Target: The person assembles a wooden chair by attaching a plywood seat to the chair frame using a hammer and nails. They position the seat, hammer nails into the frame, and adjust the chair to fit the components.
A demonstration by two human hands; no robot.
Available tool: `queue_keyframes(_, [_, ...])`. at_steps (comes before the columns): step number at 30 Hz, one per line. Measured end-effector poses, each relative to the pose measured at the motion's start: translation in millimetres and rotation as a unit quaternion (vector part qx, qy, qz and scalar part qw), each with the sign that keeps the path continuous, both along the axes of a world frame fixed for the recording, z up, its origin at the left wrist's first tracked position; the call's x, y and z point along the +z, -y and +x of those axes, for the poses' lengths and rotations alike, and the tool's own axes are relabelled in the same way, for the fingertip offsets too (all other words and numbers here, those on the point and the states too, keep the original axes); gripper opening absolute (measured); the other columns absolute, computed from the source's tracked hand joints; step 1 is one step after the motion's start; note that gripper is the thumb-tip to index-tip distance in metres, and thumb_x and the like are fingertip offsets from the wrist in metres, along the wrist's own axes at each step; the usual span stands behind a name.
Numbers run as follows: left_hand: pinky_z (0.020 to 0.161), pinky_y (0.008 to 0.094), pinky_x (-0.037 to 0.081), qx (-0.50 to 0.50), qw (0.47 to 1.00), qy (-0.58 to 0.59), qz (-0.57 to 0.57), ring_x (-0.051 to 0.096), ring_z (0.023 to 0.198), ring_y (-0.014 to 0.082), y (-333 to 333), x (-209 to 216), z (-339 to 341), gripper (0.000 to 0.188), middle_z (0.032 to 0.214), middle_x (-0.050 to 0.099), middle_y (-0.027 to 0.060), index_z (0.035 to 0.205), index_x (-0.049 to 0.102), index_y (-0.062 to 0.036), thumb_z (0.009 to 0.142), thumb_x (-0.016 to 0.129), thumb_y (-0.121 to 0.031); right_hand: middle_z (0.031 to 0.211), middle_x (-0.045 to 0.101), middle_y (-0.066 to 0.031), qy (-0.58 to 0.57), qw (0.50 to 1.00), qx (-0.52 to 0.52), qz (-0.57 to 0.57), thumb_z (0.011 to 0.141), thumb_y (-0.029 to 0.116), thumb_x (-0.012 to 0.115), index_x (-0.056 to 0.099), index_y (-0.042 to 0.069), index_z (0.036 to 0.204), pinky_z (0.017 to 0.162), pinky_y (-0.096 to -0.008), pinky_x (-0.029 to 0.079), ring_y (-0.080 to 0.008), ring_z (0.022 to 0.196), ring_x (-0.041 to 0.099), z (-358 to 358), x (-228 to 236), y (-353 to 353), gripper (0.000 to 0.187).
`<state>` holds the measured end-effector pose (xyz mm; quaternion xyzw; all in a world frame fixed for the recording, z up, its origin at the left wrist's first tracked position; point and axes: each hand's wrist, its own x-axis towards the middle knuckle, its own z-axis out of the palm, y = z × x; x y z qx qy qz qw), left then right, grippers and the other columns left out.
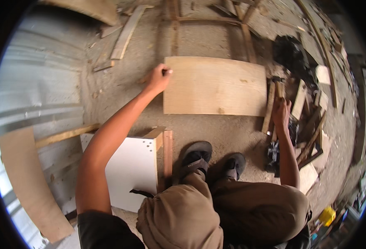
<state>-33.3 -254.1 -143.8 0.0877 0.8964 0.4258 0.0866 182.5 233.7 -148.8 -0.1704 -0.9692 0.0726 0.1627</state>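
Note:
A rectangular light plywood panel (214, 87) lies in front of my feet, its long side running left to right. My left hand (159, 78) is closed at the panel's upper left corner, thumb and fingers curled together; whatever they pinch is too small or hidden to make out. To the right of the panel, my right hand (281, 111) is wrapped round the wooden handle of a hammer (279, 88). The hammer's dark head points away from me, beside several wood offcuts.
A white board (129, 174) on a wooden frame stands left of my feet. Scrap wood (300, 99) and a black plastic bag (290, 56) lie to the right. A wooden frame (210, 19) stands beyond the panel. Corrugated metal sheeting (41, 74) lines the left side.

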Motion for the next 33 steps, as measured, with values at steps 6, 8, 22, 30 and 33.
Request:
queue_keyframes(6, [0.074, 0.0356, 0.051, 0.004, 0.998, 0.01, -0.065, 0.065, 0.08, 0.0198, 2, -8, 6, 0.018, 0.087, 0.07, 0.0114, 0.097, 0.064, 0.0008, 0.094, 0.064, -0.017, 0.088, 0.066, -0.0205, -0.111, 0.979, -0.073, -0.157, 0.095, 0.025, 0.065, 0.062, 0.001, 0.106, 0.072, -0.0442, 0.051, -0.0377, 0.079, 0.065, -16, 24, 8, 0.027])
queue_keyframes(8, [0.073, 0.0345, 0.05, -0.002, 0.999, 0.007, -0.054, 0.064, 0.078, 0.0176, 3, -15, 7, 0.017, 0.085, 0.069, 0.0099, 0.097, 0.063, 0.0009, 0.094, 0.064, -0.016, 0.081, 0.068, -0.023, -0.041, 0.956, -0.142, -0.255, 0.086, 0.036, 0.077, 0.056, -0.002, 0.1, 0.064, -0.042, 0.053, -0.0324, 0.074, 0.07, -20, 32, 40, 0.046])
queue_keyframes(22, [0.071, 0.0339, 0.049, 0.016, 0.998, 0.051, -0.022, 0.062, 0.076, 0.017, 11, -16, 6, 0.019, 0.083, 0.068, 0.0089, 0.098, 0.063, 0.0016, 0.095, 0.064, -0.017, 0.089, 0.065, -0.023, -0.023, 0.926, -0.131, -0.354, 0.075, 0.026, 0.086, 0.054, -0.003, 0.098, 0.071, -0.0447, 0.051, -0.0399, 0.08, 0.065, -53, -1, 71, 0.049])
queue_keyframes(30, [0.073, 0.0342, 0.049, 0.016, 0.999, 0.051, -0.007, 0.062, 0.078, 0.0171, 13, -21, 6, 0.021, 0.086, 0.068, 0.0087, 0.099, 0.063, 0.0016, 0.095, 0.064, -0.019, 0.083, 0.066, -0.0161, -0.013, 0.93, -0.11, -0.35, 0.076, 0.031, 0.087, 0.057, -0.002, 0.099, 0.066, -0.039, 0.052, -0.024, 0.073, 0.065, -50, -5, 66, 0.051])
queue_keyframes(33, [0.072, 0.0336, 0.049, 0.037, 0.997, 0.064, 0.017, 0.061, 0.079, 0.0155, 18, -22, 7, 0.022, 0.089, 0.068, 0.0065, 0.103, 0.064, 0.0001, 0.094, 0.066, -0.02, 0.081, 0.063, -0.0165, -0.051, 0.94, -0.08, -0.327, 0.075, 0.029, 0.087, 0.057, -0.001, 0.098, 0.065, -0.0397, 0.05, -0.028, 0.071, 0.062, -51, -19, 65, 0.048])
